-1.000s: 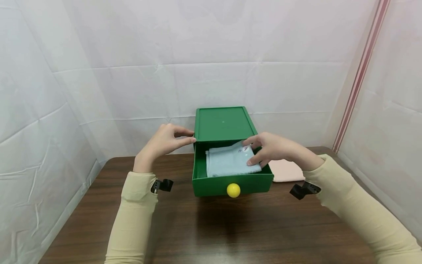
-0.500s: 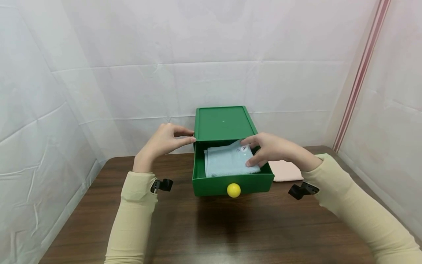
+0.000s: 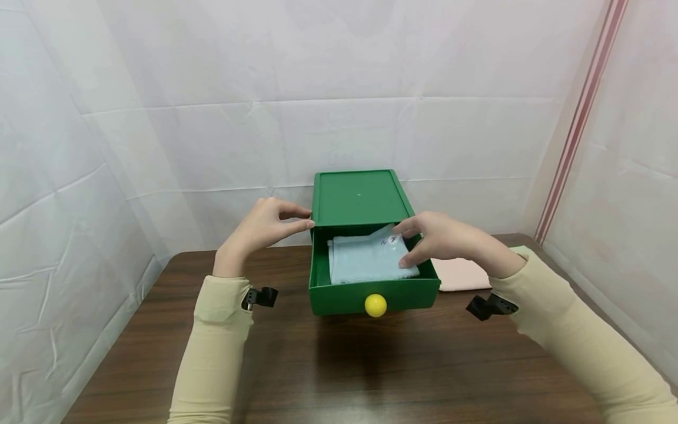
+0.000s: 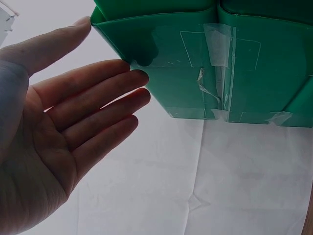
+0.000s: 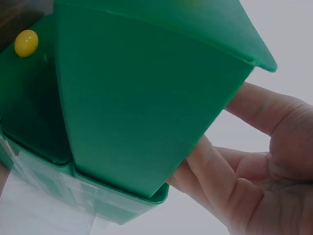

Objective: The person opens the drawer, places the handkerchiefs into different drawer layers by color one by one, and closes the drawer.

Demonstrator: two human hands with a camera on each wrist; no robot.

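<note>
A green box [image 3: 360, 197] stands at the table's back, its drawer [image 3: 344, 297] with a yellow knob [image 3: 375, 305] pulled out toward me. A folded light blue cloth [image 3: 362, 262] lies inside the drawer. My left hand [image 3: 265, 227] rests with straight fingers against the box's upper left front corner; in the left wrist view the left hand [image 4: 63, 127] lies flat beside the box wall [image 4: 220, 63]. My right hand [image 3: 439, 235] reaches over the drawer's right wall, thumb and fingertips touching the cloth's right edge. In the right wrist view its fingers [image 5: 210, 166] extend behind the drawer wall [image 5: 137, 107].
A folded pink cloth [image 3: 459, 275] lies on the brown wooden table [image 3: 339, 365] just right of the drawer, behind my right wrist. White sheeting walls off the back and both sides. The knob [image 5: 26, 42] also shows in the right wrist view.
The blue cloth has shifted slightly left and deeper into the drawer and lies flatter. My right hand has risen a little at the wrist. The left hand has not moved.
</note>
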